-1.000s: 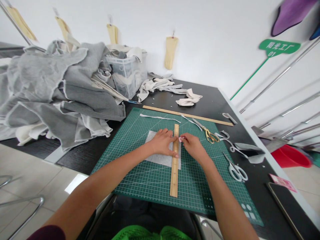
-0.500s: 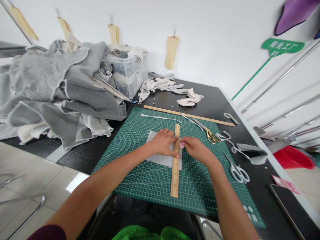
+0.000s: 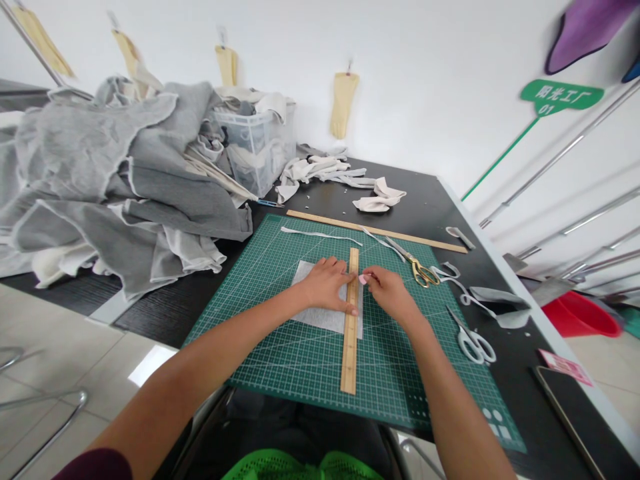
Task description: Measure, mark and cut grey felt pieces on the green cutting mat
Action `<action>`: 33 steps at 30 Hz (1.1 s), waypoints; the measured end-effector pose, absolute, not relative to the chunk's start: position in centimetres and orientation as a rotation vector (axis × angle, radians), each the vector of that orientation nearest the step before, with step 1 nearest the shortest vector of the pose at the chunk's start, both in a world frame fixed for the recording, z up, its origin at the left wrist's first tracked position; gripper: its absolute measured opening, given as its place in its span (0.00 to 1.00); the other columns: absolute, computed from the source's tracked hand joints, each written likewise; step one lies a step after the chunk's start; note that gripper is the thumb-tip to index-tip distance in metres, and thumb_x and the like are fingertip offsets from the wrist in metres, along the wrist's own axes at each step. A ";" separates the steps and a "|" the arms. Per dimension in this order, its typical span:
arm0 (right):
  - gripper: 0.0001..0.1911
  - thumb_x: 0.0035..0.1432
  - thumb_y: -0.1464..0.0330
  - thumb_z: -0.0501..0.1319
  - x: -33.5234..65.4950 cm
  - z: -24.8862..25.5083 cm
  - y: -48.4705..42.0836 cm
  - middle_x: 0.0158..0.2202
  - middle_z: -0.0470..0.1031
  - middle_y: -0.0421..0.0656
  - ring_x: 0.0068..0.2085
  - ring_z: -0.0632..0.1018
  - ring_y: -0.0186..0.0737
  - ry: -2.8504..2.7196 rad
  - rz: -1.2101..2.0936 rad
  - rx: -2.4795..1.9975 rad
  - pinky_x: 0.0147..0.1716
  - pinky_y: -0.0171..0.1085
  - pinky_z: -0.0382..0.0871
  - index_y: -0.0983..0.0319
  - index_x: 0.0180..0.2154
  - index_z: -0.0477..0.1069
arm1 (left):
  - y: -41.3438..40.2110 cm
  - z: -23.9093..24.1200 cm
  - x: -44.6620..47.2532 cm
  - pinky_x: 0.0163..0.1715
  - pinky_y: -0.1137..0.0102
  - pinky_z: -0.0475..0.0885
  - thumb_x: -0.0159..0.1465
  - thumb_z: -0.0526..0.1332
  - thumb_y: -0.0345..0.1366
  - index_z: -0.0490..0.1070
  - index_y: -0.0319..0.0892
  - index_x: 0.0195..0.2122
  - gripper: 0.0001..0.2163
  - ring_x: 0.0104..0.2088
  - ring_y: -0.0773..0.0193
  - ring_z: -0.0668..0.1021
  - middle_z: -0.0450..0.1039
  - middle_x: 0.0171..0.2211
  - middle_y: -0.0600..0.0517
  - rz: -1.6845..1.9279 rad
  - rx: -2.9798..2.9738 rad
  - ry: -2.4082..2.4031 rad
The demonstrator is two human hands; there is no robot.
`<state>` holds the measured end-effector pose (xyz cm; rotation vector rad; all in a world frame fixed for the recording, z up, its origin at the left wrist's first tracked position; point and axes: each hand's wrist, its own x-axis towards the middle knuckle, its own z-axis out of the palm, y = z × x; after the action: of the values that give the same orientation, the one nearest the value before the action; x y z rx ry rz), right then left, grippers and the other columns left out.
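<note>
My left hand (image 3: 326, 287) lies flat with fingers spread, pressing a short wooden ruler (image 3: 349, 353) onto a grey piece of cloth (image 3: 323, 319). The ruler runs lengthwise near the cloth's right edge, on a green cutting mat (image 3: 280, 353). My right hand (image 3: 391, 292) is closed in a pinch on a small pink piece of tailor's chalk (image 3: 363, 279), held at the ruler's right side by the cloth's edge. The chalk's tip is too small to tell whether it touches the cloth.
Gold-handled scissors (image 3: 414, 263) and white-handled scissors (image 3: 473, 340) lie to the right. A long wooden ruler (image 3: 380, 232) crosses the mat's far side. Grey cloth (image 3: 185, 200) is heaped at left beside a clear plastic bin (image 3: 255, 150). A phone (image 3: 575, 413) lies at right.
My right hand has moved slightly away from me along the ruler, with the chalk in it. My left hand and the ruler stay in place.
</note>
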<state>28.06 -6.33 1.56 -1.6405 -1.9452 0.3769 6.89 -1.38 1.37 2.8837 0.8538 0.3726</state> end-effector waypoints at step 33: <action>0.08 0.67 0.69 0.54 25.7 2.1 -12.7 0.32 0.78 0.43 0.33 0.77 0.43 -1.917 0.583 -1.659 0.33 0.38 0.66 0.59 0.40 0.72 | -1.5 1.4 6.7 0.45 0.58 0.61 0.52 0.58 0.69 0.71 0.47 0.56 0.39 0.46 0.48 0.68 0.68 0.45 0.43 0.412 2.875 0.849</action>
<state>25.70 -12.65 2.11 -1.6593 -1.9175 0.5829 6.73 -1.47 1.44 2.8752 0.8486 0.4121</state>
